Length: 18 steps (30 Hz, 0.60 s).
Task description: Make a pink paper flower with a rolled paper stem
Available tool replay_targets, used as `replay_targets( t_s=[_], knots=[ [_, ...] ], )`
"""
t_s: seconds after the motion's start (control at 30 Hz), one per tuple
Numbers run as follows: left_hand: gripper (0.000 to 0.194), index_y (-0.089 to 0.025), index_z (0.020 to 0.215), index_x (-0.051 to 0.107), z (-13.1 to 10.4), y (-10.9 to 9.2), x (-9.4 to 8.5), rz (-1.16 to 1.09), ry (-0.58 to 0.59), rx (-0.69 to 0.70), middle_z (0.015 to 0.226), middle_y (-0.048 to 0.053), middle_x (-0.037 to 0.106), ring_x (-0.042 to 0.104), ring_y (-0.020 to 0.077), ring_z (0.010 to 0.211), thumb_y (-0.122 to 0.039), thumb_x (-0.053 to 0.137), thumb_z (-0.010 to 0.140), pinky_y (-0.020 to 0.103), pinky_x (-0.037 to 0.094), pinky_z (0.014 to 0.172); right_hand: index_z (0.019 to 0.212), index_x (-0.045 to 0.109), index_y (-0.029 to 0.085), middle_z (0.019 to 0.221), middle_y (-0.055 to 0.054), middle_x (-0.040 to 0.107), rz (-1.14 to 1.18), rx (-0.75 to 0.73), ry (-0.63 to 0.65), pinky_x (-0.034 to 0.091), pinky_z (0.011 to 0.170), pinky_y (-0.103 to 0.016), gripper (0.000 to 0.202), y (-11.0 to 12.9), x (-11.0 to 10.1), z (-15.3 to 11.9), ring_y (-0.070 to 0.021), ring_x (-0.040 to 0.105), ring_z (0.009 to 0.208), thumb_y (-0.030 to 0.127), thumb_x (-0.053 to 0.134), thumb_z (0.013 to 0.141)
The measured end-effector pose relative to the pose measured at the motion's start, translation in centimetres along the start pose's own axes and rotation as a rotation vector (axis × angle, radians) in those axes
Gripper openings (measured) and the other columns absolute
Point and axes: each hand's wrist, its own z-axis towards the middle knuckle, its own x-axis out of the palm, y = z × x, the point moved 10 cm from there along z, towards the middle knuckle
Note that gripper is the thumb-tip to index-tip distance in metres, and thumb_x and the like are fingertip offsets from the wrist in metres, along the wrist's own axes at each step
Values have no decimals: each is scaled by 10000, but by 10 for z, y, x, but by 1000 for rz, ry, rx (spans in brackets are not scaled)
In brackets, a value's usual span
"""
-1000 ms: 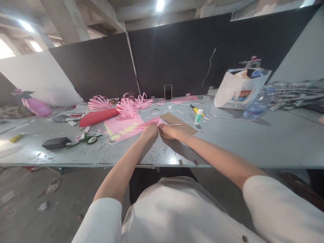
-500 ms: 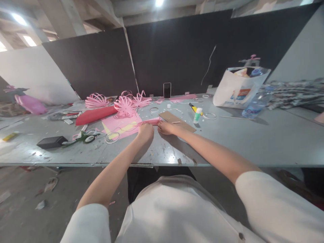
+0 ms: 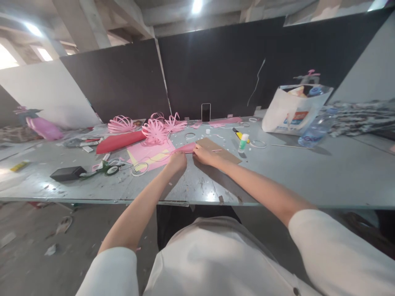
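Both hands are close together at the middle of the grey table. My left hand (image 3: 178, 161) has its fingers closed on the near edge of a folded pink paper (image 3: 186, 148). Beside it, my right hand (image 3: 202, 155) pinches the same paper near its right end. A thin stick (image 3: 216, 151) sticks out to the right of my right hand, over a brown cardboard piece (image 3: 224, 151). Under and left of my left hand lie pink and yellow sheets (image 3: 159, 153). My fingertips are small and partly hidden.
Pink paper-strip balls (image 3: 156, 129) and a red roll (image 3: 120, 142) lie at the back left. A black block (image 3: 68, 173) and green scissors (image 3: 106, 167) are front left. Rightward are a glue stick (image 3: 243, 143), yellow cutter (image 3: 240, 134), white bag (image 3: 293, 113) and bottle (image 3: 311, 133). A phone (image 3: 205, 112) stands behind.
The pink paper between my hands has tilted and now shows a wider face on its far side. The stick by my right hand lies lower against it. The whole view has shifted slightly.
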Motion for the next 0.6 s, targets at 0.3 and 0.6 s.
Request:
replay_targets(
  t_s=[0.3, 0.6],
  knots=[
    [463, -53, 1434, 689, 0, -2, -1, 6, 10, 2, 1466, 266, 682, 677, 342, 1341, -103, 449, 1041, 397, 536, 1100, 989, 668, 126, 1084, -158, 702, 68, 17, -74, 431, 832, -313, 189, 0, -4, 15, -232, 561, 931, 135, 487, 1043],
    [456, -105, 1372, 744, -10, -6, -10, -8, 6, 40, 1399, 221, 731, 703, 321, 1284, -112, 440, 1032, 396, 524, 1110, 921, 723, 126, 857, -75, 731, 155, 18, -31, 343, 699, -286, 206, 1, -8, 4, -192, 527, 767, 127, 520, 958]
  ],
)
